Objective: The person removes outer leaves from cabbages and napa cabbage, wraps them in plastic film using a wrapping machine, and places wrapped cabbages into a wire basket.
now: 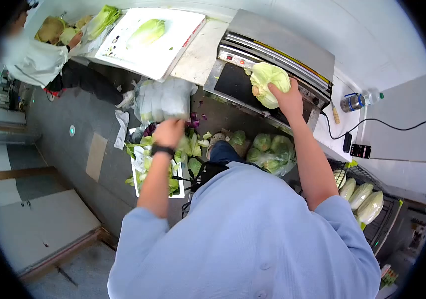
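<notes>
A pale green cabbage rests over the dark plate of a film-wrapping machine. My right hand grips it from the right side, the fingers curved over its leaves. My left hand, with a black band on the wrist, hangs above a white box full of trimmed leaves. Its fingers look curled closed, and whatever may be in them is hidden. Just beyond that hand lies a bundle in clear plastic.
A white board with a napa cabbage is at the upper left, beside a co-worker. Bagged cabbages sit on the floor. Wrapped napa cabbages fill a crate at right. A cable and bottle are near the machine.
</notes>
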Available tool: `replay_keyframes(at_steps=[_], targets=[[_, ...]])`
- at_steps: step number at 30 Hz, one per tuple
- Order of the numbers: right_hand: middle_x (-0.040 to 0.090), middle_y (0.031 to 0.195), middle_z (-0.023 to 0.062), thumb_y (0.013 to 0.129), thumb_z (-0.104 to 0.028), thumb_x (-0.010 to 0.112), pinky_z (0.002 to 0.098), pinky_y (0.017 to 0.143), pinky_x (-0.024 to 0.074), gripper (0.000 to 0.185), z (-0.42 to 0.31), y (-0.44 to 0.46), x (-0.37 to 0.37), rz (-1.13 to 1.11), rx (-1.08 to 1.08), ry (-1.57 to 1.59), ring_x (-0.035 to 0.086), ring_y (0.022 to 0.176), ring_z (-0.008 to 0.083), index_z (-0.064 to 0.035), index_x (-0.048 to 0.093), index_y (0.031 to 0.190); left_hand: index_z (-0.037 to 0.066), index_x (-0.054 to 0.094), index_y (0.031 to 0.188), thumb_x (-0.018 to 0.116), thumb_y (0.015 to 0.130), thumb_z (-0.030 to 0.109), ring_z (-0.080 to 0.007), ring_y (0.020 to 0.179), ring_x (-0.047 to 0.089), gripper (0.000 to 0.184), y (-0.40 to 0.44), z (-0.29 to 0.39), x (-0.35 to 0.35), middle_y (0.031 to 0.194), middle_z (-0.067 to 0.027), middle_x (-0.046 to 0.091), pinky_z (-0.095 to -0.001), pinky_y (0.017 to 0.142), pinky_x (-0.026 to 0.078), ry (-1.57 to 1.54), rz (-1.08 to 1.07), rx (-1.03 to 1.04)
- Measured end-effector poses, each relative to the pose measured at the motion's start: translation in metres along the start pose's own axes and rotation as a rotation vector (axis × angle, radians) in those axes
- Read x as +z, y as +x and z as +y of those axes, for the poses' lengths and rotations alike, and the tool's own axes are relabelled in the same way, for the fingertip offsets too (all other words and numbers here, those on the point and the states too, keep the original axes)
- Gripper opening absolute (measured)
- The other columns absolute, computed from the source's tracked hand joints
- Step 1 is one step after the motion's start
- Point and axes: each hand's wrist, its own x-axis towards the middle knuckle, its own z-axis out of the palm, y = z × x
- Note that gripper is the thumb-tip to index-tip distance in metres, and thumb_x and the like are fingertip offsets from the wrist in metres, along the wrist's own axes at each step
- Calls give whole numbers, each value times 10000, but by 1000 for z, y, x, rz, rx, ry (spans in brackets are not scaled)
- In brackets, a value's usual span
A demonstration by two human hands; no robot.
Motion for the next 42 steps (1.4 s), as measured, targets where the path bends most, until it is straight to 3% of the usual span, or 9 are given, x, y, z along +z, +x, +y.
replay_keyframes(at_steps=[4, 8, 11, 14, 20, 27, 35, 40, 42], targets=[[700, 1194, 211, 742, -605, 772, 444, 932, 535, 870, 6, 0, -2, 13, 47, 42, 683, 1102, 366, -71, 524, 1383, 73, 755, 1113, 674, 924, 365, -392, 1250, 571, 357, -26, -175, 32, 1190, -248, 685, -487, 1081, 438, 261, -58, 59], [696, 1213, 201, 739, -597, 777, 444, 928, 539, 882, -5, -11, -7, -9, 34, 3, 683, 1106, 362, -78, 505, 1399, 17, 719, 1073, 702, 918, 167, -350, 1066, 677, 216, 10, -32, 17, 1119, -186, 711, -390, 925, 527, -302, 66, 193], [696, 1214, 198, 738, -591, 779, 447, 923, 542, 889, -11, -17, -7, -22, 2, -34, 682, 1110, 362, -82, 492, 1408, 12, 555, 1328, 770, 861, 185, -336, 1154, 627, 542, 48, 93, 40, 1271, -197, 632, -389, 999, 491, -427, 113, 642], [702, 1198, 197, 734, -582, 785, 452, 900, 552, 891, -5, -16, -4, -4, 8, -45, 686, 1099, 368, -81, 489, 1410, 29, 466, 1371, 840, 810, 175, -275, 1188, 589, 690, 87, 167, 71, 1302, -154, 595, -403, 1027, 467, -614, -17, 702], [706, 1163, 208, 712, -565, 809, 463, 876, 560, 860, -1, -18, -10, -14, -26, 5, 694, 1059, 379, -92, 512, 1366, 9, 661, 1034, 841, 762, 142, -245, 849, 656, 352, 117, 200, 72, 939, -98, 644, -361, 777, 528, -735, -265, 803], [705, 1166, 213, 728, -582, 798, 455, 887, 562, 893, 13, -13, -9, -39, 52, 86, 693, 1064, 377, -97, 480, 1407, 26, 714, 1038, 734, 857, 70, -262, 752, 642, 186, 115, 199, 79, 841, -107, 624, -319, 689, 506, -578, 43, 1074], [669, 1228, 203, 775, -484, 832, 429, 891, 568, 913, 40, -17, 0, -5, 179, 424, 701, 1026, 338, -52, 425, 1470, 52, 671, 1119, 718, 955, 136, -140, 815, 670, 190, 120, 151, 139, 982, -31, 709, -303, 627, 566, -1608, 178, -124], [611, 1300, 199, 784, -455, 849, 420, 970, 534, 899, 75, -5, 4, -40, 120, 496, 644, 1141, 313, -44, 445, 1475, 33, 707, 1122, 714, 947, 282, -152, 788, 694, 304, 93, -19, 60, 950, -49, 745, -320, 606, 542, -903, -97, -111], [596, 1325, 205, 766, -436, 861, 427, 1003, 511, 909, 80, 2, 2, -54, 6, 384, 627, 1172, 326, -46, 449, 1475, -23, 737, 1005, 635, 944, 488, -268, 863, 739, 525, 55, -85, 15, 945, -192, 752, -426, 724, 556, -80, -336, -169]])
